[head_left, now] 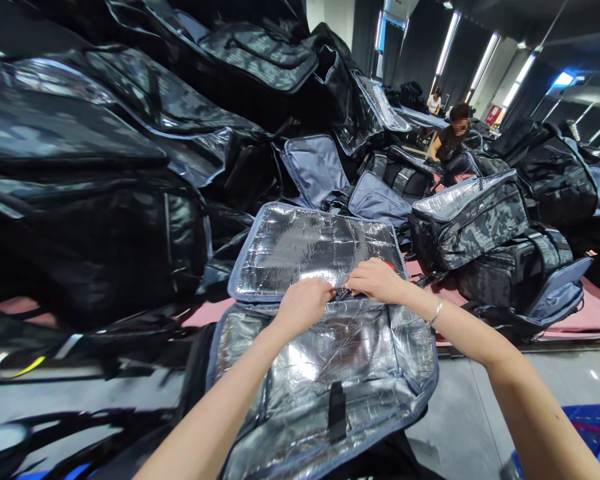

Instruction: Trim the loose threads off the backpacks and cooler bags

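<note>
Two bare forearms [210, 413] reach in over an open bag [305, 357] lined in crinkled silver foil, a short black strap [337, 412] crossing its near inner side. The bag sits right in front of the person, at the near edge of a pink-covered bench [570, 320], with its foil-faced lid [290, 250] laid back away from them. Both hands meet at the seam between lid and body. The left hand [305, 300] has its fingers drawn together there; the right hand [373, 280], a silvery bracelet [436, 311] at its wrist, bends down just beside it. Each grip looks pinched on a dark piece [343, 293] at that seam, though the fingers cover too much of it to say what it is. A bit of red shows just behind the right hand.

Over on the right, a camouflage bag [485, 227] leans on others; black bags [90, 220] heap up high on the left. Farther back, a co-worker [450, 141] in a dark top bends over the bags.
</note>
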`<state>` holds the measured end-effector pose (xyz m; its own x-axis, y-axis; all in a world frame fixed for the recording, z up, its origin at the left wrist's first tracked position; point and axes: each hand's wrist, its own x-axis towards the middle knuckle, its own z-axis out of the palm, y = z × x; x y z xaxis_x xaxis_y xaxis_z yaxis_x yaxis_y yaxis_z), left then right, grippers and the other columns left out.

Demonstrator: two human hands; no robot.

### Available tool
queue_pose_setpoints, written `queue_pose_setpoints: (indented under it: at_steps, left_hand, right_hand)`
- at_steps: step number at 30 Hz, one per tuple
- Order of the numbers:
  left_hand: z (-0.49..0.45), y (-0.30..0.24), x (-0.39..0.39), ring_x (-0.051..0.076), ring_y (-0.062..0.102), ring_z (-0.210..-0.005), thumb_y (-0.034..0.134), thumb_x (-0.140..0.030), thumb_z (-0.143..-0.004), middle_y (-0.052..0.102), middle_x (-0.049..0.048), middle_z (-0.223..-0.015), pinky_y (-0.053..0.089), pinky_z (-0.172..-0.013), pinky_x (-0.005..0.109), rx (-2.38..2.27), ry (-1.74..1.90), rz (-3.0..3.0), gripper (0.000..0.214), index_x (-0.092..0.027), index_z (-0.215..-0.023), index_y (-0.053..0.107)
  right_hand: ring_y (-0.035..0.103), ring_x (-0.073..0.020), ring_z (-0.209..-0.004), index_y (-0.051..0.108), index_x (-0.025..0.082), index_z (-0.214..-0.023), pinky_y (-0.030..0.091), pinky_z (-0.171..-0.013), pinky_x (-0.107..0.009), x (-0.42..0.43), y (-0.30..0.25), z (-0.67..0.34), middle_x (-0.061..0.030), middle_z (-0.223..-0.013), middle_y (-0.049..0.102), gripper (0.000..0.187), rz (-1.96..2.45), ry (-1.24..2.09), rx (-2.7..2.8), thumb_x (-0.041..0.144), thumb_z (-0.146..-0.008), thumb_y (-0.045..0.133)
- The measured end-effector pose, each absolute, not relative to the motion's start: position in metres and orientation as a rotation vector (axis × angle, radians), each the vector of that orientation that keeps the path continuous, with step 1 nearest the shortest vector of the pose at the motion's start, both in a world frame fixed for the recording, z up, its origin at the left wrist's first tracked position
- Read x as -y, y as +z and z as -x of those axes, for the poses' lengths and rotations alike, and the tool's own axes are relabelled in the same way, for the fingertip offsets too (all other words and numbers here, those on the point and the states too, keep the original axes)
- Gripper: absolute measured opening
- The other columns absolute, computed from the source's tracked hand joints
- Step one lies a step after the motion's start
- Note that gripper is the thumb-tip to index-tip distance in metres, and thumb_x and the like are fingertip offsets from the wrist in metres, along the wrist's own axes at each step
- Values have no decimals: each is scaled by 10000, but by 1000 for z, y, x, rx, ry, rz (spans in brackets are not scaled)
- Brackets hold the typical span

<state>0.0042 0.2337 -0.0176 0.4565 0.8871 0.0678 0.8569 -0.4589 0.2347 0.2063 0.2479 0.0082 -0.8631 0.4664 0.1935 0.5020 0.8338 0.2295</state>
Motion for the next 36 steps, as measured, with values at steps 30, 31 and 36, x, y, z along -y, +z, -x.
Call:
queue_pose_setpoints:
  at_steps: [30, 31, 36]
  left_hand:
    - [-3, -24, -234, 167, 472, -586, 398, -286, -856, 530, 33, -584, 250, -535, 274, -1437, 529, -2563, 360, -189, -543, 547]
    - [-3, -26, -235, 167, 470, -584, 402, -277, -853, 528, 30, -579, 251, -533, 276, -1430, 557, -2567, 355, -191, -541, 549]
    - [0, -33, -232, 180, 522, -654, 422, -276, -851, 593, 26, -641, 355, -612, 283, -1416, 777, -2537, 281, -212, -671, 629]
  right_hand:
    - [472, -142, -698, 581, 197, -869, 274, -607, -292, -227, 7, -234, -5, -800, 638, 171, 710, -535, 2658, 207, -944, 427]
    - [494, -151, -733, 583, 191, -898, 304, -629, -287, -226, 6, -232, -20, -830, 641, 147, 767, -400, 2641, 251, -935, 454]
    - [560, -166, -882, 591, 198, -997, 392, -745, -254, -229, -7, -213, -33, -971, 632, 241, 1169, 419, 2429, 185, -765, 653]
